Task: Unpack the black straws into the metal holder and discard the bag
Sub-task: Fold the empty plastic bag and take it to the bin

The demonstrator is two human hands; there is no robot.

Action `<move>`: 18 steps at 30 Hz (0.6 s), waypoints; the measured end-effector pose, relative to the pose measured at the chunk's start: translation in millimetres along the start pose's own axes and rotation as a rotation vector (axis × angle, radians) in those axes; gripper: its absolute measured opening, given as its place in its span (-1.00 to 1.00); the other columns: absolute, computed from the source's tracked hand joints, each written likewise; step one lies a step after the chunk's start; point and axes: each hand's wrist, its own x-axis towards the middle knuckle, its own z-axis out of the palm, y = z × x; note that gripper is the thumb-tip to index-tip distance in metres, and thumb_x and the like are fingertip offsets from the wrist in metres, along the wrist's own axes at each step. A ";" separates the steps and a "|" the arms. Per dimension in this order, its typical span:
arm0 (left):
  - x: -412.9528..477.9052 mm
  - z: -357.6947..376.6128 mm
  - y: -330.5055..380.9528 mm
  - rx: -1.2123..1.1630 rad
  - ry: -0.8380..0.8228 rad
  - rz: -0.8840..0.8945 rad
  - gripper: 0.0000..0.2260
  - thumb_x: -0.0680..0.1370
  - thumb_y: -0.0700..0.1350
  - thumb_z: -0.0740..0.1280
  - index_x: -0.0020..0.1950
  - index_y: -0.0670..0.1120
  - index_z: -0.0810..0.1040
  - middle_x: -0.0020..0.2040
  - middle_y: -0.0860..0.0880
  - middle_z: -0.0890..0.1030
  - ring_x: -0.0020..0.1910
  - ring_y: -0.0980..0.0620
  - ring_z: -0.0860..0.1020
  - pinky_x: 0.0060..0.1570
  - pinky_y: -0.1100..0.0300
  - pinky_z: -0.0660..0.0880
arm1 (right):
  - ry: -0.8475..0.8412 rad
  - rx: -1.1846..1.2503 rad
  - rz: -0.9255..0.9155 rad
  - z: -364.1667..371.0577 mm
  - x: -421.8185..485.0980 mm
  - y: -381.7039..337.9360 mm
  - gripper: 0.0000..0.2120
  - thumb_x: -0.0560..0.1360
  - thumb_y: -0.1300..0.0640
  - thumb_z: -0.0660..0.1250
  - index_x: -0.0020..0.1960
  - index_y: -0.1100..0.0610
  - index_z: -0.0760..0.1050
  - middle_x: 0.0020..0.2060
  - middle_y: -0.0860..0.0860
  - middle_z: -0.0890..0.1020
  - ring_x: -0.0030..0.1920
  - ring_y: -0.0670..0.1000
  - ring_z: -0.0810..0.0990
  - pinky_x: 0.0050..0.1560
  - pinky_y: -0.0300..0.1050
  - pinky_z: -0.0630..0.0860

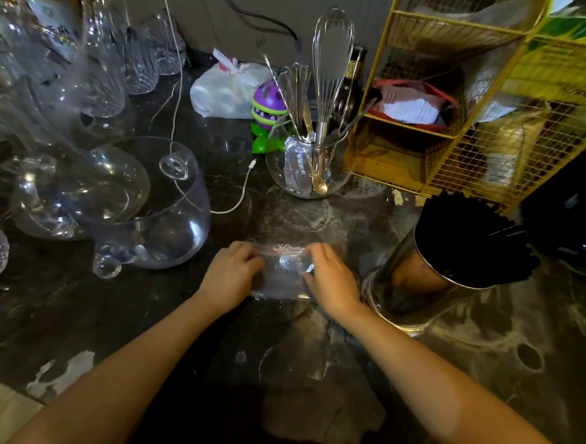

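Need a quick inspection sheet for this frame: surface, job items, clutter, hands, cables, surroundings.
Surface: dark marbled counter, smeared with pale marks.
Job's things: black straws already fill the metal holder; clear bag looks empty, lying on the counter.
Clutter: glass jugs, utensil bowl with whisk, purple toy, white bag.
Hands: left hand and right hand press the clear bag's ends.
Cables: white cable on counter, black cable on wall.
Surroundings: yellow wire rack at right.
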 end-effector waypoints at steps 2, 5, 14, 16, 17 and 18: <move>-0.8 -5.4 1.3 0.084 -0.074 0.024 -0.68 0.13 -0.13 0.56 -0.17 -0.04 0.61 -0.15 -0.09 0.66 -0.15 -0.10 0.62 -0.21 0.04 0.57 | 0.004 -0.061 -0.165 -0.8 -1.4 0.2 -0.75 0.37 0.34 0.27 0.04 0.20 0.48 0.02 0.13 0.57 0.05 0.14 0.53 -0.01 -0.01 0.50; -3.1 -9.7 1.8 0.147 -0.126 0.063 -0.65 0.14 -0.07 0.55 -0.12 -0.03 0.61 -0.09 -0.09 0.67 -0.09 -0.10 0.62 -0.13 -0.01 0.56 | -0.011 -0.105 -0.267 0.2 -2.5 2.7 -0.77 0.27 0.24 0.17 -0.22 0.17 0.59 -0.24 0.07 0.66 -0.20 0.12 0.63 -0.20 -0.13 0.56; -8.1 -18.6 4.4 0.116 -0.291 0.195 -0.56 0.37 0.14 0.10 0.04 -0.09 0.54 0.06 -0.13 0.63 -0.05 -0.10 0.62 -0.08 0.04 0.55 | -0.149 -0.277 -0.405 -10.7 -9.6 1.9 -0.64 0.32 0.01 0.26 0.04 0.16 0.53 -0.04 0.13 0.65 -0.01 0.15 0.60 0.02 0.01 0.51; -8.3 -18.5 7.6 0.179 -0.287 0.257 -0.64 0.35 0.08 0.22 0.02 -0.11 0.53 0.00 -0.13 0.64 -0.11 -0.09 0.62 -0.14 0.08 0.54 | -0.140 -0.345 -0.424 -8.4 -11.8 1.2 -0.60 0.20 0.07 0.29 0.02 0.15 0.54 -0.12 0.09 0.68 -0.11 0.12 0.64 -0.09 -0.06 0.56; -7.9 -19.0 9.2 0.209 -0.298 0.261 -0.69 0.31 0.04 0.30 -0.04 -0.10 0.55 -0.08 -0.11 0.66 -0.19 -0.06 0.63 -0.22 0.13 0.55 | -0.127 -0.379 -0.445 -6.3 -12.6 1.7 -0.55 0.16 0.10 0.33 0.04 0.15 0.54 -0.11 0.08 0.69 -0.12 0.11 0.66 -0.10 -0.08 0.57; -7.7 -19.1 10.0 0.231 -0.304 0.247 -0.74 0.27 0.01 0.37 -0.11 -0.08 0.56 -0.17 -0.07 0.67 -0.28 -0.01 0.62 -0.32 0.18 0.55 | -0.134 -0.388 -0.458 -5.0 -13.0 1.7 -0.51 0.15 0.13 0.36 0.09 0.17 0.52 -0.08 0.10 0.70 -0.10 0.12 0.67 -0.09 -0.07 0.58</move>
